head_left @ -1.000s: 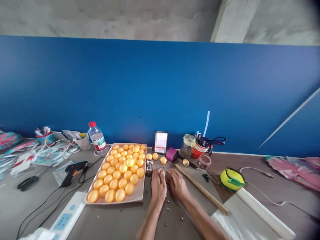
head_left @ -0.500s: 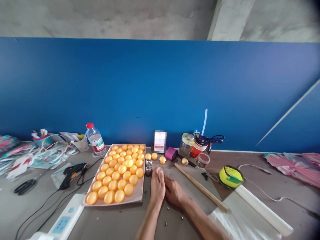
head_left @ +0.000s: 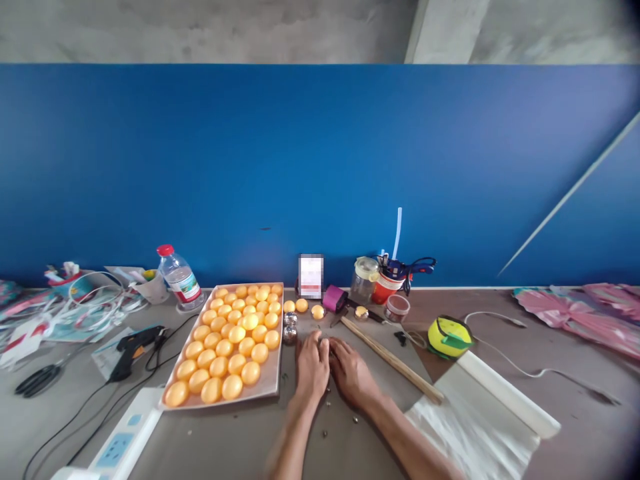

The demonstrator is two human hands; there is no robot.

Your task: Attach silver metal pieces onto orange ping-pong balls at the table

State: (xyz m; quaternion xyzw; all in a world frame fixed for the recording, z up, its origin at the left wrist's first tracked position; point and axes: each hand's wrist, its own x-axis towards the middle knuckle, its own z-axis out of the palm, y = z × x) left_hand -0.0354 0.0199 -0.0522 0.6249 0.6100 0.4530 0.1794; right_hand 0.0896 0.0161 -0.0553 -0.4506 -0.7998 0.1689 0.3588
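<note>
Here are the tiny metal pieces, scattered on the grey-brown table (head_left: 225, 443) toward the near side: rounded little specks, shiny on top and darker below, the finer shape too small to make out. Four metal pieces (head_left: 355, 420) show clearly, well apart from one another, in a loose trail running from the gap between the wrists toward the near edge, one straying off to the right beneath the right forearm.

And the hands! The left hand (head_left: 313, 367) lies palm inward, fingers pointing to the far side, thumb alongside; the right hand (head_left: 351, 373) curls in from the right to face it, a narrow gap between the two. Whether either has anything pinched in its fingers I cannot tell; the palms are turned away.

Just beyond the left hand sit two silvery balls (head_left: 290, 334), beside the shallow tray (head_left: 271, 381) of glossy orange balls (head_left: 233, 387). To the right, a wooden stick (head_left: 393, 360) slants across.

Now the change: half a second ago the hands are pressed edge to edge; here they part slightly, and a metal piece that was covered shows again near the wrists. Tray, silvery balls and stick keep their places around them.
</note>
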